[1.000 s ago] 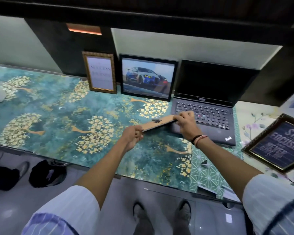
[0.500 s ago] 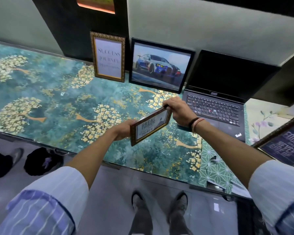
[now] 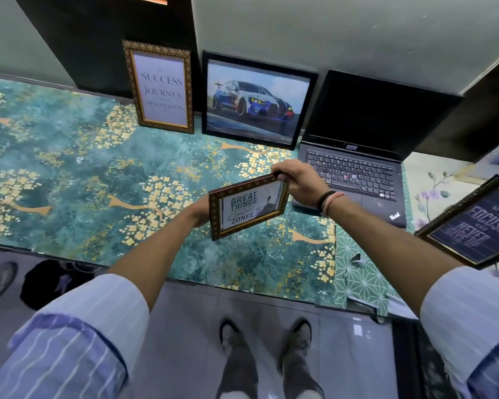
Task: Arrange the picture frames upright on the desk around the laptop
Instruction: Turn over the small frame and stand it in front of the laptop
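Both hands hold a small brown "Great Things" frame (image 3: 248, 207) above the desk, its picture side facing me and tilted. My left hand (image 3: 200, 211) grips its left edge from behind; my right hand (image 3: 298, 182) pinches its top right corner. An open black laptop (image 3: 355, 171) sits just behind my right hand. A gold "Success" frame (image 3: 160, 86) and a black car-picture frame (image 3: 257, 100) stand upright against the back wall, left of the laptop. A dark "Stay Focused" frame (image 3: 476, 226) leans tilted at the right edge.
The desk (image 3: 69, 174) has a teal and gold floral cover, with a green patterned mat (image 3: 360, 272) at its front right. My feet (image 3: 265, 338) stand on the grey floor below the desk's front edge. A dark bag (image 3: 52, 283) and a shoe lie lower left.
The small frame has turned from edge-on to picture side facing me and now sits slightly lower and nearer. The view has moved closer to the desk.
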`<state>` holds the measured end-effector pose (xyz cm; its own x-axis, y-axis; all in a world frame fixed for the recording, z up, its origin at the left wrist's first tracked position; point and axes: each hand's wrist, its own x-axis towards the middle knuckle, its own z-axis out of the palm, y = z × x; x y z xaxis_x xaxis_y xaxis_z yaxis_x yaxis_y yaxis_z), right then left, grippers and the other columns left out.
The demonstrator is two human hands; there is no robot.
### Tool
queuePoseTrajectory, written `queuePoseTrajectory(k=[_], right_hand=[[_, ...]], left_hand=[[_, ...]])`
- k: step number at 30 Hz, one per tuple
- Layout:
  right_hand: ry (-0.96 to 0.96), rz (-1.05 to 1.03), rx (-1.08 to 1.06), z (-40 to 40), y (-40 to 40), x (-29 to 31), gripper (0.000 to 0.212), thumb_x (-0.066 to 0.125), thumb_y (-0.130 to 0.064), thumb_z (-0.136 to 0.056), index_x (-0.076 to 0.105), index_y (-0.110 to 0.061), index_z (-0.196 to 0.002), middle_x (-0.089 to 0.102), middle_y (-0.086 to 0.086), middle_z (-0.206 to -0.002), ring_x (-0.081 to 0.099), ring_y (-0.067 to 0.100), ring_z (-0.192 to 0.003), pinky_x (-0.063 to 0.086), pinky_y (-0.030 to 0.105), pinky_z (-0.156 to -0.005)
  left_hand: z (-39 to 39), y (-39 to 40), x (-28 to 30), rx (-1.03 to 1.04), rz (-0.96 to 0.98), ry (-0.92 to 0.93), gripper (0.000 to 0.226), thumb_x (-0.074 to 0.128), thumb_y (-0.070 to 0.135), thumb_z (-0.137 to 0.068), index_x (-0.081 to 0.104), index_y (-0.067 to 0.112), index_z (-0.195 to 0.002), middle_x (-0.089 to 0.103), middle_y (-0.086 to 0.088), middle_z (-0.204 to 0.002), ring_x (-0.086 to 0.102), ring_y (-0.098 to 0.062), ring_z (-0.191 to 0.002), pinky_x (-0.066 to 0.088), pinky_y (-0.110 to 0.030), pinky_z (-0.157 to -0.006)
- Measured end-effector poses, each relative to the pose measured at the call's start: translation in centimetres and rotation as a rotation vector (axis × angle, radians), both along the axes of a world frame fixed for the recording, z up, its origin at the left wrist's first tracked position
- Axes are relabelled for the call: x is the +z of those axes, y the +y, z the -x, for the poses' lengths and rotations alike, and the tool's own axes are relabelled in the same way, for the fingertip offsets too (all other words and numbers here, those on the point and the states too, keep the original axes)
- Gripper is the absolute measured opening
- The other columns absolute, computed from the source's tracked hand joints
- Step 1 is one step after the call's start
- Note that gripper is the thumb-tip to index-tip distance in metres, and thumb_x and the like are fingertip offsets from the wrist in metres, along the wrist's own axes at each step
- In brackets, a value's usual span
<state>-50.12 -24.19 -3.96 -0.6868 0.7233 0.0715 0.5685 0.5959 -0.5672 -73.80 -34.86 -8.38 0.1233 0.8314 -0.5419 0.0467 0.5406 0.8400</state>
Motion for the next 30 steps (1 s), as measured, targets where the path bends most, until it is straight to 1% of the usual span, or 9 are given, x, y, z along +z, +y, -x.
queuePoseTrajectory(k=[3, 7, 10, 13, 16, 21, 25, 28, 30], right_hand=[[-0.013, 0.004, 0.011, 0.4, -0.1, 0.0, 0.016, 0.051, 0.004, -0.092, 0.066, -0.001, -0.097, 0.067, 0.012, -0.092, 0.059, 0.03, -0.088, 0.051, 0.046, -0.079], [-0.057, -0.012, -0.006, 1.0, -0.2, -0.3, 0.016, 0.048, 0.008, -0.09, 0.064, 0.005, -0.091, 0.066, 0.019, -0.087, 0.057, 0.035, -0.085, 0.05, 0.048, -0.078], [-0.058, 0.005, -0.068, 1.3, -0.2, -1.2, 0.018, 0.047, 0.009, -0.089, 0.064, 0.003, -0.091, 0.066, 0.017, -0.089, 0.057, 0.034, -0.087, 0.05, 0.046, -0.079], [-0.051, 0.033, -0.118, 2.2, -0.2, -1.8, 0.019, 0.046, 0.009, -0.09, 0.064, 0.003, -0.092, 0.067, 0.018, -0.091, 0.057, 0.036, -0.089, 0.049, 0.044, -0.079], [-0.06, 0.073, -0.111, 3.6, -0.3, -2.4, 0.02, 0.044, 0.009, -0.089, 0.062, 0.001, -0.087, 0.065, 0.017, -0.087, 0.056, 0.035, -0.085, 0.045, 0.04, -0.074], [-0.065, 0.105, -0.144, 5.1, 0.1, -3.2, 0.019, 0.045, 0.01, -0.09, 0.063, 0.004, -0.09, 0.066, 0.019, -0.088, 0.056, 0.035, -0.085, 0.039, 0.035, -0.07], [-0.046, 0.163, -0.191, 5.1, 0.4, -3.5, 0.022, 0.05, 0.002, -0.094, 0.068, -0.002, -0.105, 0.067, 0.016, -0.103, 0.057, 0.032, -0.097, 0.047, 0.038, -0.086], [-0.019, 0.219, -0.262, 4.2, 0.3, -3.6, 0.026, 0.059, -0.018, -0.096, 0.066, -0.009, -0.119, 0.066, 0.011, -0.113, 0.057, 0.022, -0.1, 0.05, 0.038, -0.093], [-0.002, 0.347, -0.322, 3.3, -0.1, -4.0, 0.045, 0.065, -0.038, -0.092, 0.057, -0.015, -0.13, 0.062, 0.006, -0.122, 0.057, 0.019, -0.107, 0.051, 0.04, -0.094]], left_hand=[[0.6, 0.1, -0.8, 0.006, 0.058, -0.045, 0.026, 0.041, -0.007, -0.104, 0.059, 0.01, -0.113, 0.068, -0.003, -0.093, 0.073, -0.005, -0.069, 0.06, -0.021, -0.06], [1.1, 0.2, -1.4, 0.053, 0.045, -0.126, 0.026, 0.051, -0.006, -0.101, 0.071, 0.01, -0.106, 0.078, -0.007, -0.09, 0.074, -0.021, -0.082, 0.064, -0.036, -0.071], [1.6, 0.5, -1.6, 0.208, 0.081, -0.199, 0.024, 0.053, 0.017, -0.104, 0.075, 0.013, -0.11, 0.075, -0.012, -0.095, 0.067, -0.022, -0.073, 0.057, -0.03, -0.053], [2.7, 0.8, -2.1, 0.256, 0.137, -0.257, 0.047, 0.046, 0.049, -0.104, 0.078, 0.016, -0.11, 0.073, -0.016, -0.111, 0.07, -0.032, -0.088, 0.059, -0.042, -0.075], [3.1, 1.1, -2.4, 0.367, 0.177, -0.294, 0.071, 0.032, 0.061, -0.103, 0.084, 0.014, -0.093, 0.078, -0.017, -0.107, 0.076, -0.031, -0.099, 0.055, -0.052, -0.097], [4.1, 0.9, -2.9, 0.441, 0.171, -0.279, 0.094, 0.021, 0.079, -0.093, 0.077, 0.007, -0.114, 0.071, -0.024, -0.124, 0.069, -0.04, -0.115, 0.051, -0.058, -0.101], [4.5, 0.2, -2.8, 0.476, 0.101, -0.228, 0.103, 0.014, 0.083, -0.09, 0.064, 0.005, -0.136, 0.066, -0.026, -0.133, 0.065, -0.042, -0.122, 0.052, -0.062, -0.1], [4.9, -1.0, -3.5, 0.485, 0.082, -0.205, 0.108, 0.022, 0.09, -0.082, 0.067, 0.007, -0.133, 0.065, -0.025, -0.133, 0.062, -0.044, -0.126, 0.046, -0.067, -0.105], [5.0, -2.1, -4.3, 0.483, 0.069, -0.194, 0.104, 0.024, 0.09, -0.083, 0.068, 0.01, -0.133, 0.069, -0.019, -0.131, 0.064, -0.037, -0.125, 0.047, -0.062, -0.106]])
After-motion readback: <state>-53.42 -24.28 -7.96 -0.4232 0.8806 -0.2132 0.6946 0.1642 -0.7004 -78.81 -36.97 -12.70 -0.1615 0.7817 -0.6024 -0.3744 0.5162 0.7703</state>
